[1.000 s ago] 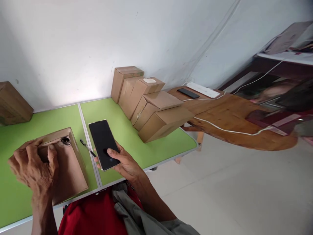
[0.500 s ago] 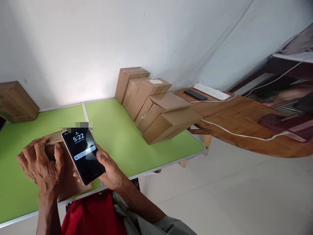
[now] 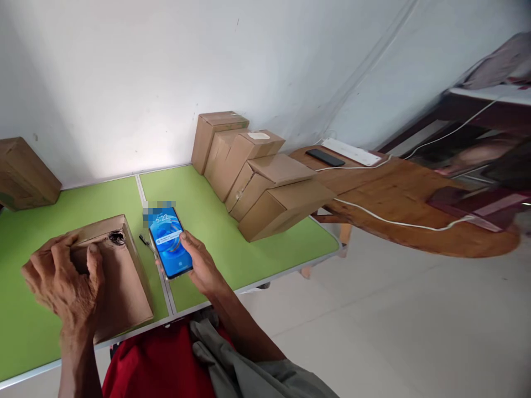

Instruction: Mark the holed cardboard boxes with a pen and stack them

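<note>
A smartphone point(image 3: 172, 246) with a lit blue screen showing 5:22 is in my right hand point(image 3: 201, 262). My thumb lies along its right edge, and the phone is held above the green table point(image 3: 215, 265). My left hand point(image 3: 68, 276) grips the left part of a cardboard box point(image 3: 124, 287), with the fingers bent over it and the thumb on its top face. A ragged dark hole point(image 3: 117, 237) shows near that box's far right corner. Beside the phone's left edge is a small dark slim item point(image 3: 145, 241), whose kind I cannot make out.
Several cardboard boxes point(image 3: 265, 182) stand in a row at the table's back right. Another carton point(image 3: 27, 174) is at the far left by the wall. A wooden table point(image 3: 385, 199) on the right bears a black phone point(image 3: 326, 157), a white power strip point(image 3: 352, 151) and a white cable.
My right hand has moved the phone rightward, off the box, uncovering the hole. Its screen has gone from dark to blue. My left hand stays on the box.
</note>
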`<action>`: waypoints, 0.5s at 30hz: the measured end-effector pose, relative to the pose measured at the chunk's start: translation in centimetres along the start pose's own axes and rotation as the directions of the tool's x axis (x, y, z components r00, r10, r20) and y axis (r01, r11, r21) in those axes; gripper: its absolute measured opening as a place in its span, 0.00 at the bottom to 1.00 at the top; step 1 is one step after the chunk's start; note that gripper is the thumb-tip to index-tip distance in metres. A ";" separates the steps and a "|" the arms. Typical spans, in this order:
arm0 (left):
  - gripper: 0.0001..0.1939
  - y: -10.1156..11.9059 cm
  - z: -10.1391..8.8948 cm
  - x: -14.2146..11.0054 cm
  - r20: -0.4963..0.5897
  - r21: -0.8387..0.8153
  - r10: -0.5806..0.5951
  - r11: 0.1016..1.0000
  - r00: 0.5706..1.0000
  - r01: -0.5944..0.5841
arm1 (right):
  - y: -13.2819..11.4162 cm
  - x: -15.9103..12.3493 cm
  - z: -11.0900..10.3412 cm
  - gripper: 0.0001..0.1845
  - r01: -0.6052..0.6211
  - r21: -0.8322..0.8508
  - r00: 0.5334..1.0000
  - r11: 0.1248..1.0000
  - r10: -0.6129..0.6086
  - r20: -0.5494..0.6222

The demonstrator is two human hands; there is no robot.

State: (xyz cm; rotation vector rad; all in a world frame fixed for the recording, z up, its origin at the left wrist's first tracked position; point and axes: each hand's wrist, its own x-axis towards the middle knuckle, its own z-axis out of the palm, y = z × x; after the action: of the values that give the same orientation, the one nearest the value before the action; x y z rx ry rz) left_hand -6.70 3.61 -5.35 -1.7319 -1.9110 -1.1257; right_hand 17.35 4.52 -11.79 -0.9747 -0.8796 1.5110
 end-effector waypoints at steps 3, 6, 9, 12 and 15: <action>0.22 -0.1 0.1 0.1 -0.019 -0.005 0.010 1.000 1.000 -0.010 | 1.6 2.6 -2.9 0.40 0.035 -0.250 0.978 0.968 -0.084 -0.189; 0.21 -0.2 0.3 0.2 -0.040 -0.007 0.031 0.999 0.999 -0.032 | 3.0 4.3 -5.2 0.35 0.004 -0.357 0.959 0.934 -0.105 -0.265; 0.22 -0.3 0.2 0.3 -0.031 0.011 0.054 0.999 0.998 -0.054 | 3.5 4.7 -6.6 0.27 -0.043 -0.469 0.947 0.882 -0.114 -0.301; 0.26 -0.3 0.1 0.4 -0.010 0.039 0.066 0.997 0.998 -0.066 | 3.2 4.3 -7.4 0.16 -0.079 -0.567 0.947 0.820 -0.115 -0.299; 0.28 -0.2 0.0 0.1 -0.014 0.030 0.069 0.997 0.998 -0.068 | 2.6 3.7 -7.7 0.09 -0.109 -0.666 0.948 0.738 -0.124 -0.293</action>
State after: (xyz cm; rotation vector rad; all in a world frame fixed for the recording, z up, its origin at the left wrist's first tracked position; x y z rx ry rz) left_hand -6.87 3.68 -5.31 -1.7545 -1.8358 -1.0771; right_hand 23.11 8.06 -17.57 -1.6945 -1.2210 0.9610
